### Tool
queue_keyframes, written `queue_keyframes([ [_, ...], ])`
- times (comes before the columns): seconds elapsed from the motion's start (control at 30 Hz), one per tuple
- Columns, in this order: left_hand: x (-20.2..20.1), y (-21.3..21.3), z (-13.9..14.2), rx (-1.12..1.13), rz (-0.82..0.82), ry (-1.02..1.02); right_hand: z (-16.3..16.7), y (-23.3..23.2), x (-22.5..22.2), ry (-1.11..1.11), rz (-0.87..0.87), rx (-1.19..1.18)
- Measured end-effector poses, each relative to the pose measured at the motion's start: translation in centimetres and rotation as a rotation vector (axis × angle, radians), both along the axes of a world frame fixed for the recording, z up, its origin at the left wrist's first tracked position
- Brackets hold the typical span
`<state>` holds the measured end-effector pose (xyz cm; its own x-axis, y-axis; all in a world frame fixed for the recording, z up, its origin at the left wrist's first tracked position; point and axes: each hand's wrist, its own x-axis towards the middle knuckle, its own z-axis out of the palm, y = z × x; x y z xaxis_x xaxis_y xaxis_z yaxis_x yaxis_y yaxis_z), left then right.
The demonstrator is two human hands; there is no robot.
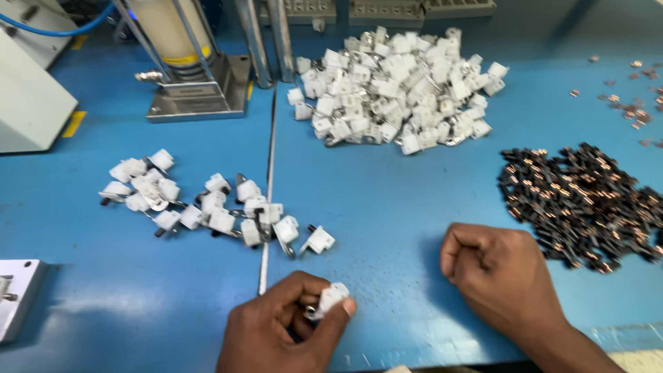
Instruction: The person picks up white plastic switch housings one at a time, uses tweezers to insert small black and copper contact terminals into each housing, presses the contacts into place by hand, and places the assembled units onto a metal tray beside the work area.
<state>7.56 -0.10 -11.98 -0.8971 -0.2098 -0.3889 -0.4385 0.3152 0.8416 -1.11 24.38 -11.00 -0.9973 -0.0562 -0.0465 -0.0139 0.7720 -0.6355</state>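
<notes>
Pinching a small white plastic clip (pixel 331 297) in the left hand (pixel 286 328) just below the scattered white clips (pixel 207 200), looking light, stiff and easiest gripped by its blocky body, while the right hand (pixel 501 280) is resting fisted nearby, seemingly empty.

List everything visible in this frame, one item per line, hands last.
Large pile of white plastic parts: many, white, table rear centre.
Small group of white parts: roughly twenty, white, left of centre.
Dark pile of small pieces: many, black with copper, right.
Loose copper bits: several, far right rear.
Press stand: one, cream and metal, rear left.
Table: one, blue.
Left hand: holds one white part.
Right hand: fisted, resting on table.
</notes>
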Motion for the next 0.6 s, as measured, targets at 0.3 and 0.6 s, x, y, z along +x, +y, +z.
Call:
queue_keyframes([
  [0.3, 0.4, 2.0, 0.0, -0.195, 0.167, 0.071, 0.2, 1.5, 0.1, -0.031, 0.111, -0.215],
  [0.6, -0.2, 2.8, 0.6, -0.213, 0.238, -0.013, 1.6, 4.8, -0.1, -0.251, 0.258, -0.387],
])
